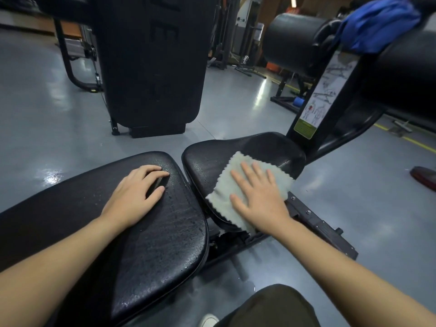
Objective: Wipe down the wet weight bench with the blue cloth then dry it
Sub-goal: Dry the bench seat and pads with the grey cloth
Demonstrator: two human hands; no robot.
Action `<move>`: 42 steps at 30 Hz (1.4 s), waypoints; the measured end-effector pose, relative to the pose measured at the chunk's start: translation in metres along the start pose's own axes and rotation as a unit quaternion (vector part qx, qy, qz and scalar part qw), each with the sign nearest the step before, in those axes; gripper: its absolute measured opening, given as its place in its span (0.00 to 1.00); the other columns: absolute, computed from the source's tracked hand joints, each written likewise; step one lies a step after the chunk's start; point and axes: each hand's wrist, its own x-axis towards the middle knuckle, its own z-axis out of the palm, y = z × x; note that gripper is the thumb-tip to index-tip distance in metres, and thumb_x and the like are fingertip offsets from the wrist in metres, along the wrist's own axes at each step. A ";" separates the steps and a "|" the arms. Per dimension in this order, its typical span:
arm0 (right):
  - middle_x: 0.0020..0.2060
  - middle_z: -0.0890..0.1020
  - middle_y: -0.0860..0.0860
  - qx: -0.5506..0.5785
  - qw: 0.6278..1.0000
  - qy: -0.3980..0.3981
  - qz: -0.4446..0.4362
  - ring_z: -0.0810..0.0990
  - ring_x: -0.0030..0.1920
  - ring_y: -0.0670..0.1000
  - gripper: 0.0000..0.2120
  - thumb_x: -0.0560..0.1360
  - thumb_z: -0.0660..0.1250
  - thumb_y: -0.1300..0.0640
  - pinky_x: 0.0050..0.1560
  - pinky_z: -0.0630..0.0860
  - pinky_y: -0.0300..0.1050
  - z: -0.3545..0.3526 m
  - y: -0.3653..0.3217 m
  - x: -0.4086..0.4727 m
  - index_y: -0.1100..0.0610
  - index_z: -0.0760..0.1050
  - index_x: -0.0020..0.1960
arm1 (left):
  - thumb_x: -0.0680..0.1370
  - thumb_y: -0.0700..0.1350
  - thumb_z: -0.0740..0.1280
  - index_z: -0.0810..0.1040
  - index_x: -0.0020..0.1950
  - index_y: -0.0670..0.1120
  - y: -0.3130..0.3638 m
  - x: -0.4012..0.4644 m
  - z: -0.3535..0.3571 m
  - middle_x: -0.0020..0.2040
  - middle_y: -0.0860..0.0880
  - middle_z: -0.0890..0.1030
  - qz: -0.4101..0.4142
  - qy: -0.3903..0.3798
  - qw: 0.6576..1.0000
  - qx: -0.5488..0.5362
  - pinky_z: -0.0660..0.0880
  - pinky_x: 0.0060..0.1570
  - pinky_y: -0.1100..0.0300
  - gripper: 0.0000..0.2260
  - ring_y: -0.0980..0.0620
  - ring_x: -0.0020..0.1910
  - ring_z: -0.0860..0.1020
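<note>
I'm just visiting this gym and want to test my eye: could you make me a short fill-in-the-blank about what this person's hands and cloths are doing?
1. The right hand presses flat on a pale ____ cloth.
2. The blue cloth lies on a roller ____.
3. The left hand rests on the back pad, holding ____.

Missing words: grey; pad; nothing

Left hand (135,190) rests on the back pad (151,232); right hand (256,194) on a cloth (226,201) on the seat pad (212,161).
</note>
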 end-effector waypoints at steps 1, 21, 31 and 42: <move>0.81 0.50 0.51 -0.021 1.000 -0.007 -0.018 0.43 0.80 0.54 0.36 0.76 0.41 0.33 0.77 0.36 0.56 0.001 -0.009 -0.003 0.46 0.52 0.81 | 0.81 0.54 0.60 0.72 0.70 0.58 0.000 0.000 0.000 0.69 0.58 0.70 0.000 0.001 1.000 0.000 0.68 0.67 0.49 0.17 0.53 0.68 0.68; 0.81 0.55 0.48 0.007 0.994 0.018 0.109 0.49 0.80 0.51 0.34 0.74 0.42 0.30 0.78 0.44 0.57 -0.016 0.087 0.061 0.39 0.58 0.78 | 0.79 0.59 0.55 0.70 0.71 0.61 -0.003 0.000 0.003 0.70 0.60 0.68 0.002 0.005 1.000 -0.005 0.68 0.67 0.50 0.20 0.55 0.69 0.67; 0.78 0.61 0.55 -0.052 0.982 -0.106 0.149 0.58 0.77 0.58 0.30 0.79 0.45 0.33 0.73 0.55 0.62 -0.028 0.106 0.156 0.41 0.58 0.78 | 0.78 0.62 0.52 0.70 0.70 0.61 -0.007 0.002 0.007 0.69 0.62 0.67 0.002 0.015 1.000 -0.007 0.64 0.66 0.56 0.22 0.58 0.69 0.65; 0.76 0.65 0.55 -0.076 0.986 -0.137 -0.051 0.62 0.75 0.57 0.32 0.80 0.44 0.34 0.73 0.58 0.60 0.016 -0.044 0.190 0.48 0.57 0.79 | 0.79 0.62 0.53 0.69 0.70 0.63 -0.008 0.001 0.006 0.69 0.64 0.67 0.003 0.011 1.000 -0.014 0.65 0.68 0.55 0.21 0.60 0.70 0.65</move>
